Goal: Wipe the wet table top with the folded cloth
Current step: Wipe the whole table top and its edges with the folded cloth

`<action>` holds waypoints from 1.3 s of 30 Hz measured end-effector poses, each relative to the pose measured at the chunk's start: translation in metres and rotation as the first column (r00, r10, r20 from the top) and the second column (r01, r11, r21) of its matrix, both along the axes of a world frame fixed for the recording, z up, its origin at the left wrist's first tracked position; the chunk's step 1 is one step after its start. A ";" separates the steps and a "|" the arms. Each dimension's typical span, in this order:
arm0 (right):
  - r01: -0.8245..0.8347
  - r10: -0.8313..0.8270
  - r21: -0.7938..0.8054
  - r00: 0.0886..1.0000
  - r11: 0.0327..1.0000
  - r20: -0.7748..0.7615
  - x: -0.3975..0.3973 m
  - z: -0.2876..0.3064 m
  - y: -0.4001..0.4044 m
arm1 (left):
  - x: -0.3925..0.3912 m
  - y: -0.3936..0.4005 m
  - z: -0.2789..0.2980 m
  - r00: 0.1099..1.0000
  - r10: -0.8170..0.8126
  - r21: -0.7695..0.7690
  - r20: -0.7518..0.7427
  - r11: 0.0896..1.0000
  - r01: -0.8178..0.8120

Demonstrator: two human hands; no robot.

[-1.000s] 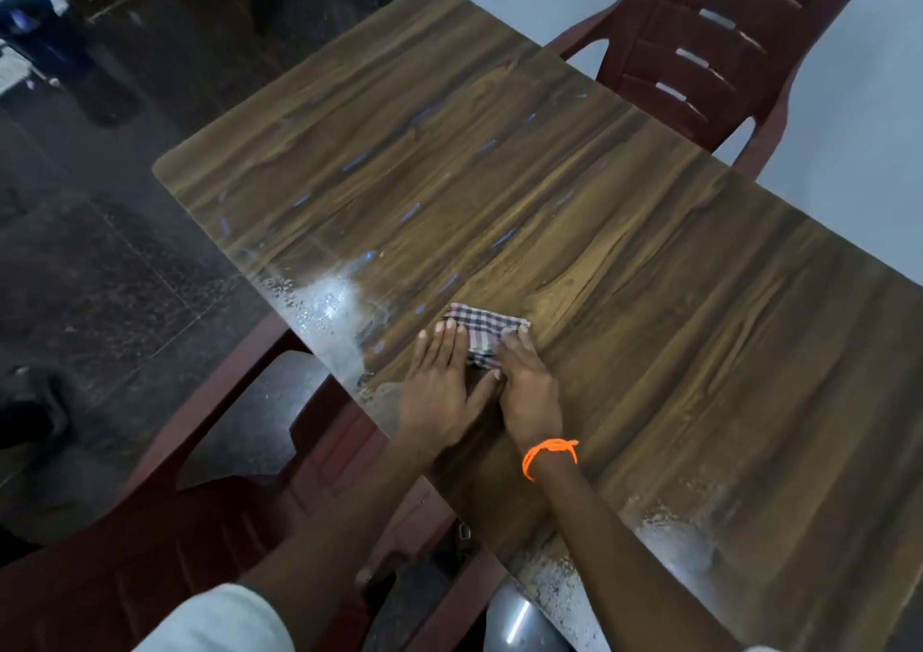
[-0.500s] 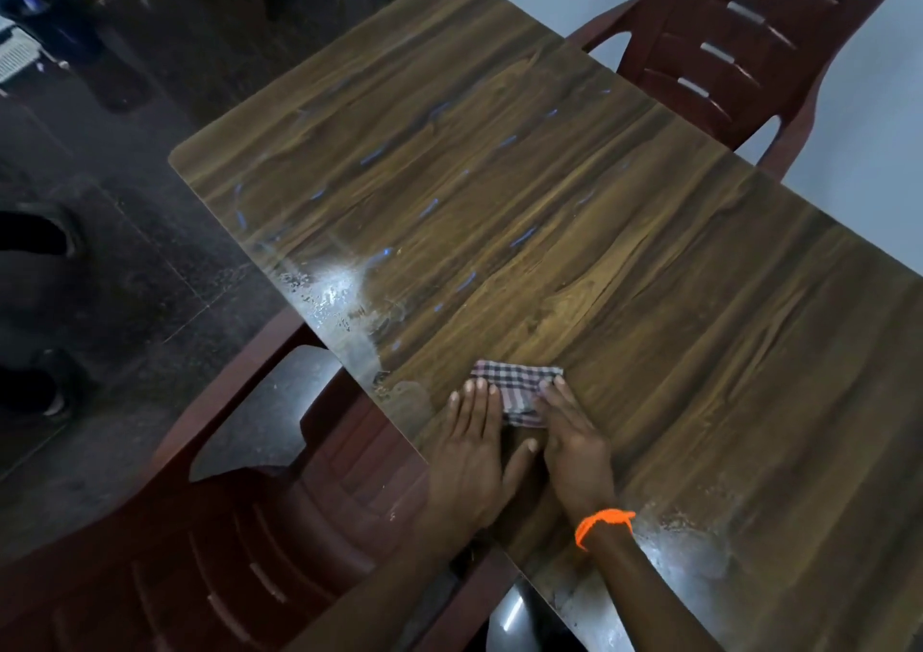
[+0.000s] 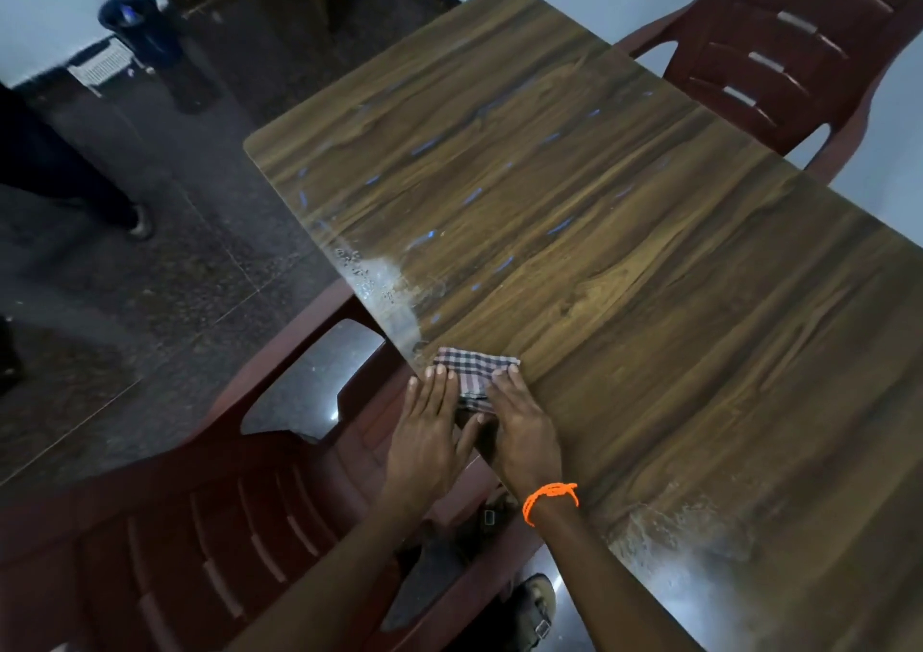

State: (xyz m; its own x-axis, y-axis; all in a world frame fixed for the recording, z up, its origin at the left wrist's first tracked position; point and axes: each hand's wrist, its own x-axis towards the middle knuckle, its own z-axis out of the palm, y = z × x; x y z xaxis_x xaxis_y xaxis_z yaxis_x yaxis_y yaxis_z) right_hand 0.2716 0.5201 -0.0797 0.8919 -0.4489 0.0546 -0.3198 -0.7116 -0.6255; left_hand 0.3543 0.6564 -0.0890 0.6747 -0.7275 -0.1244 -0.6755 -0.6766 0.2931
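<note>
Here the folded cloth [image 3: 473,376] lay at the table top's [image 3: 649,276] near edge, long axis across it; left hand [image 3: 424,431] and right hand [image 3: 524,426] pressed it flat-fingered, equally near, wet patches lying ahead-left.

Dim, bluish indoor light. White glare pools on the wet brown wood-grain table top [image 3: 624,301] left and right of the hands. Wide-angle bending curves the edges; detail is soft.

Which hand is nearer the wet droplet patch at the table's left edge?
The left. The left hand presses the cloth at the table edge, just below the droplet patch. The right hand lies beside it, further in on the table.
</note>
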 end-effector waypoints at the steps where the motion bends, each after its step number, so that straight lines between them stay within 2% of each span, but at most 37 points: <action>1: -0.019 0.018 -0.009 1.000 1.000 -0.015 -0.010 0.000 0.004 | -0.009 0.006 0.000 1.000 -0.003 0.000 -0.003 1.000 0.003; 5: -0.002 0.000 -0.037 0.999 0.999 -0.052 -0.053 0.001 0.003 | -0.049 0.006 0.004 0.998 -0.061 0.011 -0.018 0.998 0.061; 10: 0.140 -0.140 0.000 0.988 0.990 -0.057 -0.065 0.006 -0.026 | -0.056 -0.034 0.012 0.992 -0.125 0.074 -0.010 0.989 0.126; 14: 0.201 -0.201 0.000 0.977 0.980 -0.069 -0.028 0.008 -0.038 | -0.017 -0.056 0.015 0.989 -0.145 0.114 -0.002 0.983 0.145; 17: 0.220 -0.220 0.011 0.976 0.975 -0.007 0.006 0.008 -0.027 | 0.027 -0.056 0.016 0.986 -0.164 0.143 0.027 0.977 0.158; 20: 0.227 -0.227 -0.008 0.974 0.974 0.026 0.038 0.009 0.000 | 0.064 -0.037 0.017 0.978 -0.199 0.174 0.060 0.967 0.186; 23: 0.224 -0.227 -0.070 0.974 0.972 -0.024 0.057 -0.002 0.036 | 0.092 -0.005 0.017 0.961 -0.276 0.160 0.036 0.950 0.267; 26: 0.259 -0.263 -0.067 0.964 0.963 -0.048 0.053 -0.008 0.067 | 0.105 0.024 0.019 0.925 -0.379 0.133 0.033 0.919 0.372; 32: 0.514 -0.518 -0.071 0.853 0.855 -0.061 0.038 -0.004 0.096 | 0.105 0.034 0.020 0.820 -0.572 0.145 0.000 0.811 0.566; 37: 0.710 -0.709 0.000 0.703 0.704 -0.052 0.063 0.004 0.080 | 0.119 -0.004 0.024 0.794 -0.608 0.147 -0.007 0.785 0.602; 39: 0.734 -0.734 0.015 0.679 0.679 -0.010 0.082 0.005 0.072 | 0.134 -0.016 0.023 0.796 -0.605 0.154 -0.010 0.786 0.599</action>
